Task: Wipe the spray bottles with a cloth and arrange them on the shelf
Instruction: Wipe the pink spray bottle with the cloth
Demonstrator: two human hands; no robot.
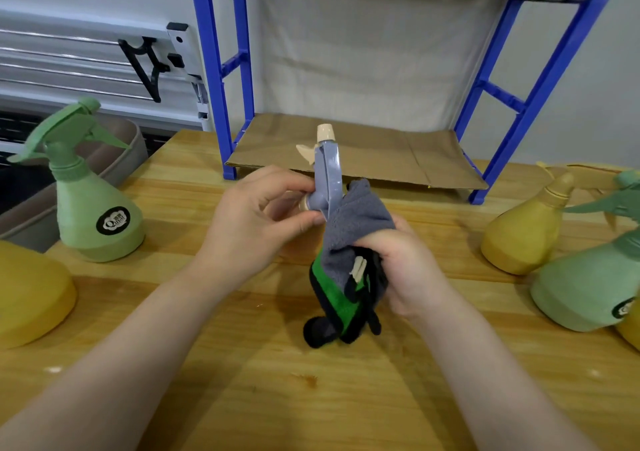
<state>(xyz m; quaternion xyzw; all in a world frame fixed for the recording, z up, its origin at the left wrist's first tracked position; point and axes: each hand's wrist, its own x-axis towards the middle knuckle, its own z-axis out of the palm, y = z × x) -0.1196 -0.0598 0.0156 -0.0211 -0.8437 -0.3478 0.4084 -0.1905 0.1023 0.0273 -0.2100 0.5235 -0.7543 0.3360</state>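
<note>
While wiping: spray head [327, 173] held up over the wooden table [242, 364], in front of the blue shelf [216, 70].
Left hand [256, 218]: pinching the grey spray head at its neck.
Right hand [405, 270]: curled round the bunched cloth [353, 229], pressing it against the head's side.
Doing it well: keep the pinch firm, draw the cloth along the trigger and nozzle, turn the head to reach every face.
Waiting: green bottle [97, 208] to the left, yellow bottle [526, 229] to the right.
</note>
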